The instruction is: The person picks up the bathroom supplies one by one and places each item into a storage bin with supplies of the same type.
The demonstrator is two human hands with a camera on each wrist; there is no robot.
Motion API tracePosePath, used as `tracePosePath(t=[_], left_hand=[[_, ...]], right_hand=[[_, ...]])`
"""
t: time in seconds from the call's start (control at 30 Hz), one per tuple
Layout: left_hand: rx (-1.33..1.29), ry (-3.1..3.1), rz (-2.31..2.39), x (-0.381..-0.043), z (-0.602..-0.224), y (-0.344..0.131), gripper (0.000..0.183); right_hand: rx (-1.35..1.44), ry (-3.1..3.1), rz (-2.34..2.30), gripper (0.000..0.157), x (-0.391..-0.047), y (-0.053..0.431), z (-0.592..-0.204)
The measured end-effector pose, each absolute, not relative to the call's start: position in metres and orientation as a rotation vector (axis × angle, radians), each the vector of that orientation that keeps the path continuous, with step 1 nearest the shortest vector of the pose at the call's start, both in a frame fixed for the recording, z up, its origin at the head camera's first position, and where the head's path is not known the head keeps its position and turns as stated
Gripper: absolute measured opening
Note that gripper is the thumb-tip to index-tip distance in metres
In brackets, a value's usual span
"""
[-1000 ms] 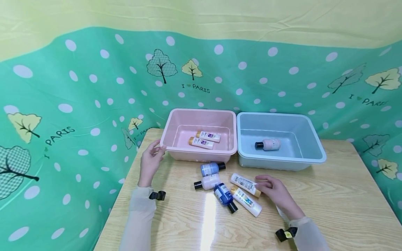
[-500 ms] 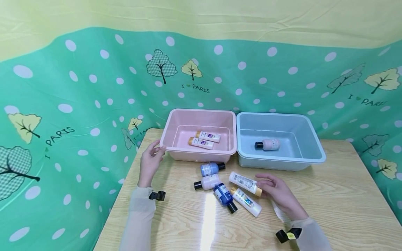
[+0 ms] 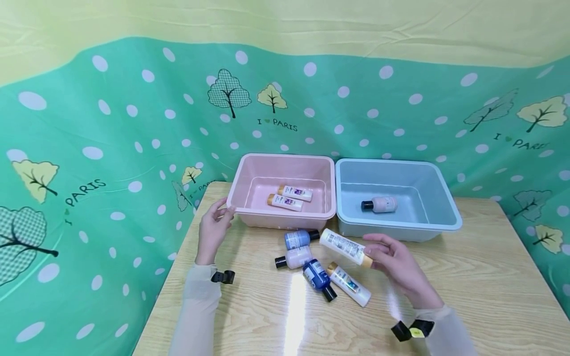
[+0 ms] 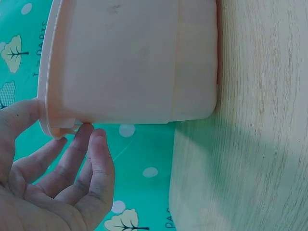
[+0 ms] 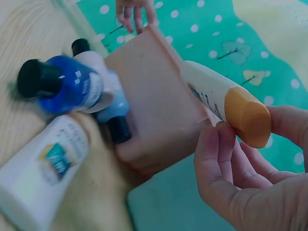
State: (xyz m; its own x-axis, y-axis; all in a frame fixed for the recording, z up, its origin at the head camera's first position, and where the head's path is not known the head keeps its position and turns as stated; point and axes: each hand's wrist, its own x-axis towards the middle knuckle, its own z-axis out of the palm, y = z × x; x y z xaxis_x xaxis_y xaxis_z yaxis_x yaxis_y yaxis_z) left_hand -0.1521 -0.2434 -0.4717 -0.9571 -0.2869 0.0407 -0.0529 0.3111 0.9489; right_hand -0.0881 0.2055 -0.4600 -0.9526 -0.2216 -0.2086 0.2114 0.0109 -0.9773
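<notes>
My left hand [image 3: 213, 234] pinches the front left corner of the pink bin's rim [image 3: 285, 216], thumb on the rim and fingertips beneath it in the left wrist view. In my right hand [image 3: 403, 269] is a white bottle [image 3: 343, 245], pinched by its golden cap [image 5: 248, 118] and raised over the table, its white end pointing left. Below it lies another white bottle [image 3: 352, 286] with a golden cap. Beside that are a dark blue bottle [image 3: 315, 274], a pale pink bottle [image 3: 299, 257] and a light blue bottle [image 3: 297, 240], all black-capped.
The pink bin contains two white bottles with golden caps [image 3: 285, 202]. To its right, a light blue bin [image 3: 401, 225] holds a pale pink bottle [image 3: 385, 204]. Behind the wooden table [image 3: 249, 306] hangs a green patterned cloth [image 3: 378, 133].
My right hand has taken hold of the white bottle's cap and lifted it up off the table, away from the other white bottle. The left hand stays at the pink bin's corner.
</notes>
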Motion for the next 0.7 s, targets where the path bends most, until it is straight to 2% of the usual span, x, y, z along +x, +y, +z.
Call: tracePosePath(t=[0.47, 0.7], left_hand=[[0.322, -2.373, -1.716, -0.153, -0.471, -0.244, 0.046], [0.309, -2.363, -1.722, -0.152, -0.470, -0.244, 0.046]], right_hand=[[-0.121, 1.878, -2.149, 0.027, -0.123, 0.194, -0.411], [-0.162, 1.842, -2.190, 0.030, -0.151, 0.179, -0.394]])
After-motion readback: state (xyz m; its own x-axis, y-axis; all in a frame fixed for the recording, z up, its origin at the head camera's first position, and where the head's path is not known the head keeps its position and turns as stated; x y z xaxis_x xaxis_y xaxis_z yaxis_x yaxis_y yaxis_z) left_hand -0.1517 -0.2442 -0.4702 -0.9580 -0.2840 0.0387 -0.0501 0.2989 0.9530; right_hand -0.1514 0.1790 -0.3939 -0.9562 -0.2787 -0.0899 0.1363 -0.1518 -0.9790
